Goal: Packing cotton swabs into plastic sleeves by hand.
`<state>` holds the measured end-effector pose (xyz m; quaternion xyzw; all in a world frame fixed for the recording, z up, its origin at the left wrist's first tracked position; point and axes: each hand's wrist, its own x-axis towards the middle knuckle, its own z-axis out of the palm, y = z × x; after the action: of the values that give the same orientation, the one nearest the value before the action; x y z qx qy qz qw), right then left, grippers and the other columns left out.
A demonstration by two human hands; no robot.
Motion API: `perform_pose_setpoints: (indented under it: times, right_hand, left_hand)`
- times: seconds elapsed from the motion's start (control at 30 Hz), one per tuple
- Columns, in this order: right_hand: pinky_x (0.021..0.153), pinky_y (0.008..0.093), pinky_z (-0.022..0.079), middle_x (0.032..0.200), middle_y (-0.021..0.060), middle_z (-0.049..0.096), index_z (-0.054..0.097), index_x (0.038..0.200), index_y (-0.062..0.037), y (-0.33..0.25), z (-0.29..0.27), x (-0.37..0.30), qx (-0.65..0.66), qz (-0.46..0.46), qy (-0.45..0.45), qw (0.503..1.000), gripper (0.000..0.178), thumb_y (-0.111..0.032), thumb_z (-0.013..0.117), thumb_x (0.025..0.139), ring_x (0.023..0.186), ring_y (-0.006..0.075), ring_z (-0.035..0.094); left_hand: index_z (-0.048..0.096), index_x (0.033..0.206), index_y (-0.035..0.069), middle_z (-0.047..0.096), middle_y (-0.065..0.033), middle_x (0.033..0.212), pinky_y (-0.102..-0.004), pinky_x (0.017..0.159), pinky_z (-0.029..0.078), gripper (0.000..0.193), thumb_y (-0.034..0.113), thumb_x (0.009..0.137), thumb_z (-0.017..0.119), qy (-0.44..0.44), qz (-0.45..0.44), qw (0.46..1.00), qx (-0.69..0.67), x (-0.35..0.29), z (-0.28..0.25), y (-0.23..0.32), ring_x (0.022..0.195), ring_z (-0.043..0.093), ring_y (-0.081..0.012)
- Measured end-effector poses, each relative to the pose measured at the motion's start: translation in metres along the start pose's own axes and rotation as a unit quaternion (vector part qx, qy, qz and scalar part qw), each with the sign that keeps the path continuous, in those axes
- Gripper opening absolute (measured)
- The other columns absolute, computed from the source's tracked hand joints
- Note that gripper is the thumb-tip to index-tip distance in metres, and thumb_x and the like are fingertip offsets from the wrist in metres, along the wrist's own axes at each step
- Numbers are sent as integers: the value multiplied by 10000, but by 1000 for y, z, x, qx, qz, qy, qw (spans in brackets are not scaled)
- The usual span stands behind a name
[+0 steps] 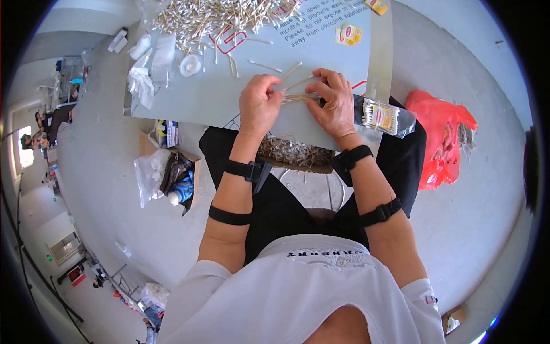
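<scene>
**Swab bundle (299,98) spans the left grip (259,109) and right grip (334,104)**

We see the slim bundle held over the near part of a grey desk (195,103), between the two hands. The left grip is narrow, pinching swab ends between thumb and fingers; at the opposite ends the right thumb and fingers bend around the sticks, though we cannot tell how firmly they close. Beyond, we find a heaped pile of swabs (223,20), a round white item (189,65) and small yellow labels (348,34). A clear packet of swabs (381,116) lies just beside the right grip, near a red plastic bag (438,137).
</scene>
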<state>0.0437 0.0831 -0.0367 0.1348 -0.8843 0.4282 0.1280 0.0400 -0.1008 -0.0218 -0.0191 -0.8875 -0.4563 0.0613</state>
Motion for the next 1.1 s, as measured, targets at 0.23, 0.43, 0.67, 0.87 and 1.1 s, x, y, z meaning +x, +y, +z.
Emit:
perform_pose_setpoints:
  times: [0.23, 0.43, 0.67, 0.87, 1.1]
  right_hand:
    - [858, 379, 413, 1120, 40, 580, 659, 771, -109, -1, -2, 1, -1, -9, -5, 1000, 140, -83, 678, 634, 976, 238, 542]
    - [859, 380, 409, 1130, 38, 575, 658, 766, -110, 0, -2, 0, -4, -6, -3, 1000, 129, -87, 679, 640, 983, 240, 537]
    - [857, 380, 408, 1128, 39, 576, 657, 768, -111, -4, -2, 2, 4, -2, -12, 1000, 132, -89, 677, 639, 985, 241, 534]
    - [848, 382, 409, 1129, 38, 579, 653, 770, -111, -2, -1, 2, 3, -13, -3, 1000, 142, -91, 679, 632, 977, 240, 537]
    - [831, 381, 413, 1127, 41, 582, 651, 770, -109, -2, -1, 2, -3, -8, -2, 1000, 142, -84, 677, 633, 967, 241, 536]
  left_hand:
    - [636, 855, 69, 533, -98, 897, -412, 754, 473, 182, -24, 709, 694, 119, 92, 962, 228, 37, -4, -13, 871, 555, -296]
    - [646, 849, 64, 566, -113, 977, -428, 818, 465, 136, 33, 731, 704, -18, 73, 975, 209, 62, 8, -11, 997, 514, -343]
    - [675, 963, 78, 578, -130, 994, -443, 880, 449, 230, 125, 748, 741, 26, 114, 935, 335, 101, -14, -18, 1037, 511, -337]
    - [636, 829, 45, 628, -120, 864, -442, 777, 475, 133, 155, 782, 696, 40, 111, 941, 318, 79, 19, -7, 903, 568, -337]
    - [601, 747, 56, 634, -101, 772, -425, 703, 481, 117, 117, 783, 695, 12, 162, 958, 235, 64, 30, 11, 781, 585, -326]
